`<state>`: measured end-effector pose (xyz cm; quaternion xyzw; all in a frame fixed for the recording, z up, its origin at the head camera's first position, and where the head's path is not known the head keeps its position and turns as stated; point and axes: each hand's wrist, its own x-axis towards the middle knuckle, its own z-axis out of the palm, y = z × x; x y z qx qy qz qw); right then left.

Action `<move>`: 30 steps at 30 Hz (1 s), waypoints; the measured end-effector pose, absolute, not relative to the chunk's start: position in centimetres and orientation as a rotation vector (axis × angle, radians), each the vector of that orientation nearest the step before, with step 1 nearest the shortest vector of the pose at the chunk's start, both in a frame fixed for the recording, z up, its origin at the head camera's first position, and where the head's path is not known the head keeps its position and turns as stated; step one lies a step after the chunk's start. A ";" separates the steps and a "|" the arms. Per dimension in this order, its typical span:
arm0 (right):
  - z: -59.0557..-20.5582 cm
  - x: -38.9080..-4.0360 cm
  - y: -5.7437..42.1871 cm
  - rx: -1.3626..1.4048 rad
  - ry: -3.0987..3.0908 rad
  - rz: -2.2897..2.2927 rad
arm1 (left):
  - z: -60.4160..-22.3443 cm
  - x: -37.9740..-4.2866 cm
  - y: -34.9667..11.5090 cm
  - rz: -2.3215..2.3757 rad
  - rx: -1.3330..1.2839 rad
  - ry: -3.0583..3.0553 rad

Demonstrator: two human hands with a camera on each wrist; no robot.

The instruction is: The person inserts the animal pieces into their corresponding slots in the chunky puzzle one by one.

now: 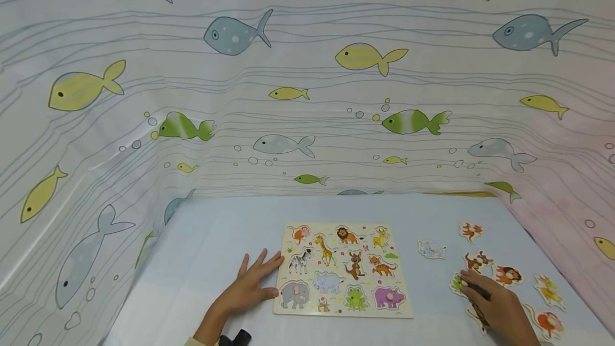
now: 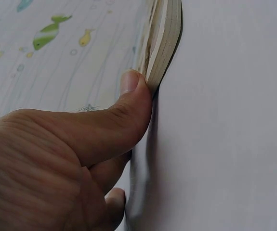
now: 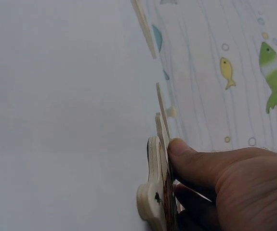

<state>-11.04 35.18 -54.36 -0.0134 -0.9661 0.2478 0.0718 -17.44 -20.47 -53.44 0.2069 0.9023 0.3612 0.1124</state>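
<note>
A wooden animal puzzle board (image 1: 331,299) lies on the table before me. My left hand (image 1: 252,283) rests at its left side, fingers spread; in the left wrist view the thumb (image 2: 134,94) touches the board's edge (image 2: 164,53). Over the loose pieces at the right, my right hand (image 1: 497,303) pinches a green frog puzzle piece (image 1: 456,284), which the fingers partly cover. In the right wrist view the thumb tip (image 3: 179,146) is right at the thin edges of wooden pieces (image 3: 152,192). A brown piece (image 1: 477,318) shows partly beneath this hand.
Around the right hand lie a kangaroo piece (image 1: 477,261), a lion piece (image 1: 507,275), a monkey piece (image 1: 548,323), a yellow animal piece (image 1: 549,291), a tiger piece (image 1: 471,231) and a pale blue piece (image 1: 432,249). The purple hippo (image 1: 389,298) sits on the board. Fish-patterned cloth walls (image 1: 307,122) surround the table.
</note>
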 end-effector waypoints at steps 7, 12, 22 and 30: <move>-54.6 -11.0 35.1 -0.024 -2.857 0.696 | -53.6 -17.6 -20.6 1.053 0.619 2.647; -54.6 -11.1 35.0 -0.035 -2.864 0.705 | -53.6 -17.5 -20.6 1.061 0.617 2.642; -54.6 -11.1 34.5 -0.029 -2.816 0.665 | -53.7 -17.5 -20.7 1.073 0.616 2.633; -54.4 -11.4 34.5 -0.056 -2.856 0.647 | -53.8 -17.6 -20.7 1.076 0.606 2.634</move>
